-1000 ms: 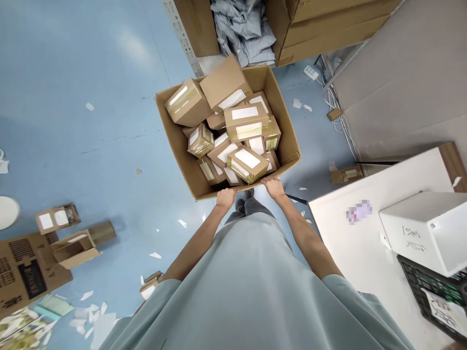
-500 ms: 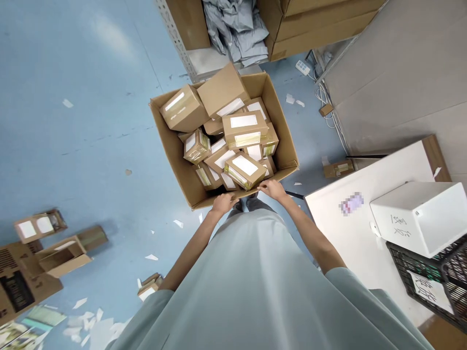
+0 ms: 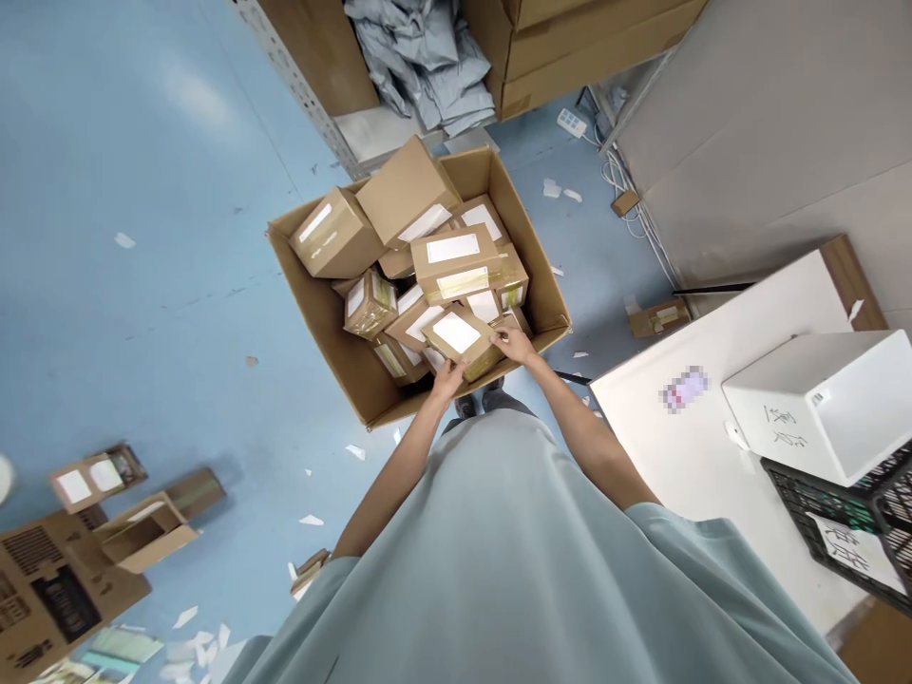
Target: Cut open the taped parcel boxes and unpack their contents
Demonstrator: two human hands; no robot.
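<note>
A large open carton [image 3: 317, 328] stands before me, filled with several taped cardboard boxes bearing white labels. My left hand [image 3: 448, 378] has its fingers on the near edge of a small labelled box [image 3: 456, 332] on top of the pile. At that same box's right end is my right hand [image 3: 511, 344], its fingers closed on the edge. The box looks slightly tilted, label upward. Behind it lies another labelled box [image 3: 456, 261], and a bigger plain box [image 3: 408, 195] leans against the carton's far wall.
A rack with grey plastic mailer bags [image 3: 420, 57] is beyond the carton. To the right stands a white table [image 3: 641, 456] with a white bin [image 3: 790, 408] and a black crate [image 3: 798, 494]. Opened boxes [image 3: 146, 532] and paper scraps litter the blue floor. A power strip [image 3: 571, 122] lies by the rack.
Both hands have moved from the carton's near rim onto the small labelled box inside and taken hold of it. The box has shifted and tilted slightly. The view has moved a little.
</note>
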